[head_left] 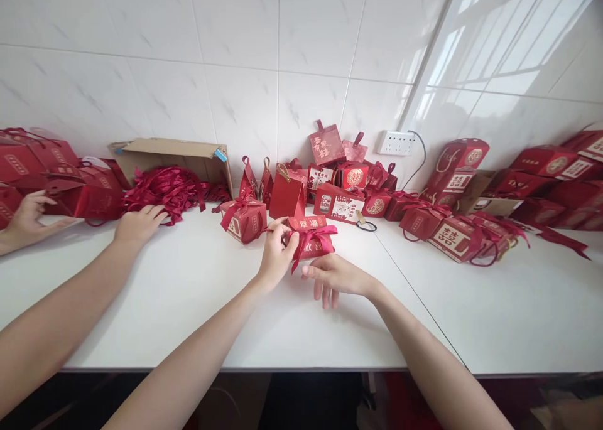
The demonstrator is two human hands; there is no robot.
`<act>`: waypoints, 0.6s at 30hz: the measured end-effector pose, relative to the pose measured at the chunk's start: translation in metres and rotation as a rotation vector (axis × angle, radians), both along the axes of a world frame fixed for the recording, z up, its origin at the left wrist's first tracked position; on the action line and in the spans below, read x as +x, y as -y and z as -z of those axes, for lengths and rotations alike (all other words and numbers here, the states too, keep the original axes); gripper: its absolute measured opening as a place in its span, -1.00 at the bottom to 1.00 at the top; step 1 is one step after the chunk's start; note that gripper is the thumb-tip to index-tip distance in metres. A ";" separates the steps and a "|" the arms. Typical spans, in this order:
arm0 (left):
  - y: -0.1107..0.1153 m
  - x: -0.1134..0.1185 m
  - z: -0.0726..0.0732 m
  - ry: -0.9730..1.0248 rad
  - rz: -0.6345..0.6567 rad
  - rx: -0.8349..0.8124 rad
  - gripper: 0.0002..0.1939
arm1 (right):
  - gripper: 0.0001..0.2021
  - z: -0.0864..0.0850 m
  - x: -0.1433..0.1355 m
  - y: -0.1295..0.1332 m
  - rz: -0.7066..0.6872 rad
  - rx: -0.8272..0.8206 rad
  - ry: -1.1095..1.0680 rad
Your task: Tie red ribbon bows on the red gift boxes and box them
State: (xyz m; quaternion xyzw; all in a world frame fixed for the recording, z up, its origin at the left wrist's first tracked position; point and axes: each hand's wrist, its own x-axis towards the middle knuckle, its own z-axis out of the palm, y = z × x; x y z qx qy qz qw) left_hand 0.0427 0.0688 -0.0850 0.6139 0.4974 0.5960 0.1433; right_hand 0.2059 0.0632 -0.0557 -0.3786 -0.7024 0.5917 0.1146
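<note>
A small red gift box with gold lettering sits on the white table before me, a dark red ribbon tied in a bow across its top. My left hand is closed at the box's left side, its thumb and fingers pinching the ribbon. Just below the right front corner, my right hand hovers with fingers apart and holds nothing. Left of the box stands another red box with a bow. Behind it rises a plain red pointed box.
At left, a co-worker's hands reach toward red boxes and a pile of ribbons by an open cardboard carton. More boxes stand along the right. A power strip with a cable is on the tiled wall.
</note>
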 end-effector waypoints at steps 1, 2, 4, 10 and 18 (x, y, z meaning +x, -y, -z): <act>0.000 0.000 0.000 0.011 0.006 -0.001 -0.86 | -0.54 0.006 -0.007 0.002 0.047 0.015 -0.027; 0.001 0.000 0.000 0.027 0.012 -0.002 -0.88 | -0.53 0.011 -0.014 0.003 0.110 0.036 -0.070; 0.001 0.000 0.000 0.058 0.015 -0.003 -0.88 | -0.52 0.021 -0.024 0.006 0.219 0.072 -0.155; 0.003 0.000 -0.002 -0.036 0.000 0.019 -0.73 | -0.56 0.029 -0.032 0.014 0.238 0.137 -0.224; 0.005 0.001 -0.003 -0.009 0.044 0.004 -0.74 | -0.67 0.020 -0.033 0.016 0.422 0.258 -0.316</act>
